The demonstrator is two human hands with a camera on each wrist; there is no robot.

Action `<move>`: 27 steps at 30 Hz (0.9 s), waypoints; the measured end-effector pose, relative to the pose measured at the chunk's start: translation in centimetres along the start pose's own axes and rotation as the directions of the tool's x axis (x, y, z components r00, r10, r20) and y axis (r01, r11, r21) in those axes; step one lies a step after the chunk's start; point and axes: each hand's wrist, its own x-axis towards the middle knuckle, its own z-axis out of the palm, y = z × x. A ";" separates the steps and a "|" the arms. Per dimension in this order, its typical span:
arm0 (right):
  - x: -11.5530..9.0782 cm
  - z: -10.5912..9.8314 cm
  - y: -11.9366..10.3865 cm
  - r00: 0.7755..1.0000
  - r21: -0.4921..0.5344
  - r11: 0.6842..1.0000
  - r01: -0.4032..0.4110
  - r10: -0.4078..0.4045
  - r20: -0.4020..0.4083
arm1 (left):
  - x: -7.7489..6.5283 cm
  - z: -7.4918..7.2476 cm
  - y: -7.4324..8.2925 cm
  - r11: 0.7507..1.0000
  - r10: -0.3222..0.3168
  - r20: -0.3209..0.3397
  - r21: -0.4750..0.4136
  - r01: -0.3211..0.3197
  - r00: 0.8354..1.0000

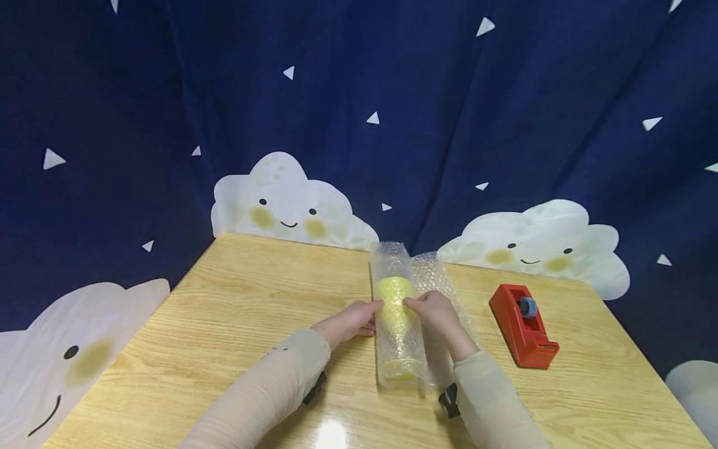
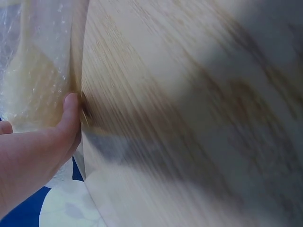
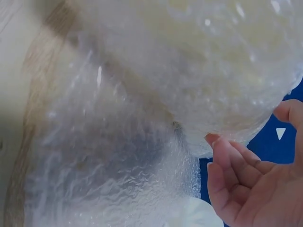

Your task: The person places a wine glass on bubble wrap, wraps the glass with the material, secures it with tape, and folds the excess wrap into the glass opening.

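Observation:
A yellow object (image 1: 395, 289), wide at its far end and narrower towards the near end, lies inside a roll of clear bubble wrap (image 1: 391, 259); its exact kind is blurred by the wrap. On the roll's left side, my left hand (image 1: 354, 319) holds it with the thumb on top and fingers low at the side. My right hand (image 1: 436, 310) grips the right side, thumb over the top. In the right wrist view, curled fingers (image 3: 232, 165) meet the wrap's edge. A loose flap of the wrap (image 3: 113, 179) lies flat on the table to the right.
A red tape dispenser (image 1: 523, 327) with a small roll of tape (image 1: 527, 307) stands right of the wrap on the wooden table (image 1: 269, 280). Behind the table hangs a dark blue curtain (image 1: 336, 112) with white triangles and smiling clouds.

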 end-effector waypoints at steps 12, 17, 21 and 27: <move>0.0 0.9 -0.2 1.000 -0.008 1.000 0.008 -0.008 0.006 | -0.4 -0.9 -0.1 1.000 0.000 -0.050 0.013 0.001 0.999; -0.2 1.4 -0.5 1.000 0.019 1.000 0.004 -0.004 0.019 | -0.4 -1.3 -0.2 1.000 -0.005 -0.058 -0.017 0.004 0.998; -0.2 1.9 -0.5 1.000 0.053 0.999 0.006 -0.008 0.022 | -0.6 -1.6 -0.1 0.999 0.024 -0.035 -0.027 -0.025 0.999; -0.2 2.4 -0.2 1.000 0.063 0.998 0.025 -0.025 0.005 | -0.7 -1.8 0.1 0.999 0.050 -0.024 -0.010 -0.051 0.998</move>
